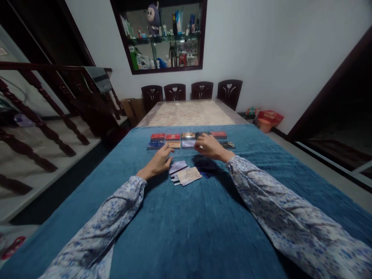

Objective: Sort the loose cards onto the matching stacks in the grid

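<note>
Beside a loose pile of cards, my left hand (157,162) hovers with fingers bent and apart, holding nothing. That pile has a beige card (189,176) on top and pale lilac cards (178,167) with dark stripes under it. My right hand (213,146) reaches over the front row of card stacks, fingers curled and drawn together at the right end of a whitish stack (188,144). Whatever its fingertips pinch is hidden. Below that hand, dark blue cards (205,164) lie in its shadow. An orange-beige stack (173,145) is close to my left fingertips.
Two rows of card stacks include a blue stack (155,145), red stacks (158,136), a gold stack (188,136) and a black stack (227,145). A blue cloth (180,232) covers the near table. Chairs (202,91) stand behind; a railing (43,93) runs left.
</note>
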{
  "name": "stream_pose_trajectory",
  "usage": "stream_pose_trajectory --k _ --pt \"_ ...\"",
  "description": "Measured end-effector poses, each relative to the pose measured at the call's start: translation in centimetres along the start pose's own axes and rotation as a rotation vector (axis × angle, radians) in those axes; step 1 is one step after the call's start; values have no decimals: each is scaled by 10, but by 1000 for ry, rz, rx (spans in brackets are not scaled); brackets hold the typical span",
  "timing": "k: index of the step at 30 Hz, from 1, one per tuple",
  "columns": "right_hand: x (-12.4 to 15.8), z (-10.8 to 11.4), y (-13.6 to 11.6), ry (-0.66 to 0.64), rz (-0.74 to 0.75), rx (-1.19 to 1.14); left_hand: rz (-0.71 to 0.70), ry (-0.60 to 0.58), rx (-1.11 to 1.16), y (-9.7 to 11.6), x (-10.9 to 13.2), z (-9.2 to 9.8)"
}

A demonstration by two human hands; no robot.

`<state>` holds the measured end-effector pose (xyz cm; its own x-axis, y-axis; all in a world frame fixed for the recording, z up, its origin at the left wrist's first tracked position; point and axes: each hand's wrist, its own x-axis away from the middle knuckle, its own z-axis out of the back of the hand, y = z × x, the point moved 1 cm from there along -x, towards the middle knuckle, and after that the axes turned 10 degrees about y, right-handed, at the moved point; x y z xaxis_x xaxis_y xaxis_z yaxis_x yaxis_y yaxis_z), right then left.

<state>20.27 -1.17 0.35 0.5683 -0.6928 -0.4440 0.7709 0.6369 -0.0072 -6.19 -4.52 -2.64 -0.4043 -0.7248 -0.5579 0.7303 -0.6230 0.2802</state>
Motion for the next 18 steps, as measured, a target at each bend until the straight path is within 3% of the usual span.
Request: stream_pose_trajectory --k 9,18 --pt "44 7 24 -44 1 -78 -141 -71 52 32 -15 -28" --pt "63 11 33 -169 10 -141 -202 -217 0 63 -27 -46"
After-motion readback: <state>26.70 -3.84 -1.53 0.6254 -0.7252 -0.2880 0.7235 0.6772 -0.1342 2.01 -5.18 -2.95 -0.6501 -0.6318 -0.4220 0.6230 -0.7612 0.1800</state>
